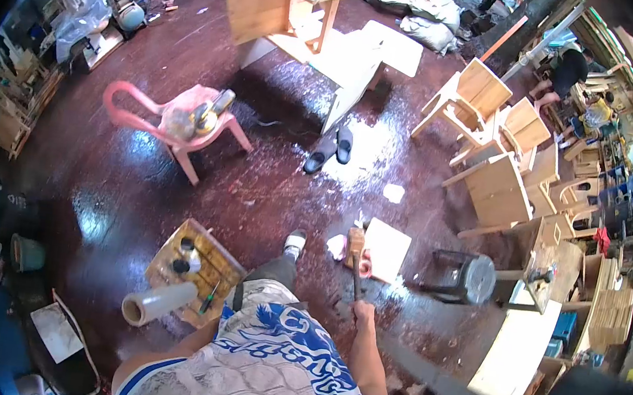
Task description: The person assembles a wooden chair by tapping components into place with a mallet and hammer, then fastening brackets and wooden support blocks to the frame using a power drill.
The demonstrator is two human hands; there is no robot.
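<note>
My right hand is closed around the lower end of a long dark-handled tool. The tool points away from me and seems to end in a brown, block-like head; its exact kind I cannot make out. Beside that head a pale square board lies on the floor, with a small pink object at its near left edge. A crumpled white piece is just left of the tool. My left hand does not show; only part of that arm appears by my side.
A low wooden table holds a clear roll, jars and a green screwdriver. Ahead are a pink chair, dark slippers and wooden furniture. A black stool and wooden chairs stand right; people work far right.
</note>
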